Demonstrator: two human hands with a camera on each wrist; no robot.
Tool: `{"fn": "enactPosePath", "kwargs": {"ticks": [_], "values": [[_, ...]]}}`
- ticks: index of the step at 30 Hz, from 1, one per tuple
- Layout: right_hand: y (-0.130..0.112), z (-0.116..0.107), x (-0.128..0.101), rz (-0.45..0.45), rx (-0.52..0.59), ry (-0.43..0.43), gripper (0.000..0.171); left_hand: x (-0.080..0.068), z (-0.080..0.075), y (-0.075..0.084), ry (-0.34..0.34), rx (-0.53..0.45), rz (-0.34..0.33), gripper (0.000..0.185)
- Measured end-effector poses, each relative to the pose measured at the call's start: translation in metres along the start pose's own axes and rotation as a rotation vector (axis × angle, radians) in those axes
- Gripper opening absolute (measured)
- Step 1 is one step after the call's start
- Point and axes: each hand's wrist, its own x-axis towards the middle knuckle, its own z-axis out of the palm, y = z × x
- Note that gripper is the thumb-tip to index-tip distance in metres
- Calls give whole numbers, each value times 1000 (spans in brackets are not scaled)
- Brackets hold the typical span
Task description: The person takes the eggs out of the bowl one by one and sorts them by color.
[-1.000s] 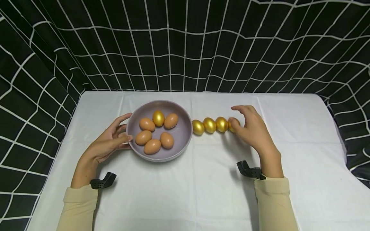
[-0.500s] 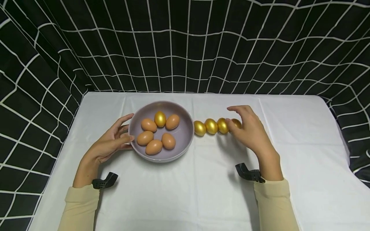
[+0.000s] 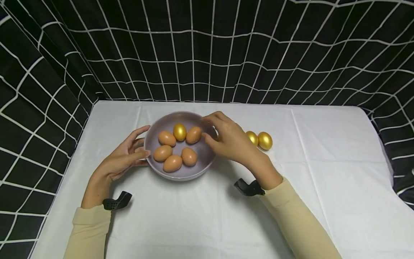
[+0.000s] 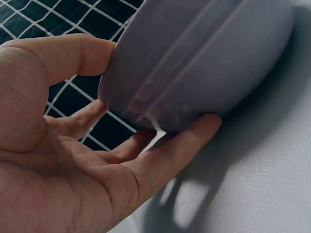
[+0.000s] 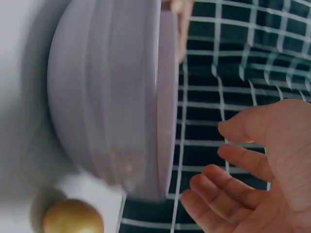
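Observation:
My left hand holds the left side of a mauve bowl, thumb at the rim and fingers against the outer wall, as the bowl shows in the left wrist view. Inside lie several brown eggs and one golden egg. My right hand hovers over the bowl's right rim with loosely bent fingers. In the right wrist view the right hand has nothing between thumb and fingers.
Two golden eggs, the outer golden egg in plain sight, lie right of the bowl; my right hand and wrist cover the rest of that row. A white cloth covers the table. A black curtain with white grid lines stands behind.
My right hand has moved left from the row of golden eggs to the bowl's right rim, uncovering the row's right end. My left hand and the bowl have stayed in place.

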Motion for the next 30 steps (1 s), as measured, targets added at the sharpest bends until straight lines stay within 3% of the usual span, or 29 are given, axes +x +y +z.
{"fn": "enactPosePath", "kwargs": {"ticks": [5, 15, 23, 30], "values": [[-12, 8, 25, -5, -50, -134, 47, 2, 1, 0, 1, 1, 1, 83], [-21, 27, 66, 11, -62, -311, 50, 2, 0, -2, 22, -4, 1, 84], [-27, 39, 84, -27, -164, -368, 46, 1, -1, -3, 20, -9, 0, 84], [-36, 43, 93, 5, -254, -405, 20, 2, -2, -3, 9, -19, 7, 84]]}}
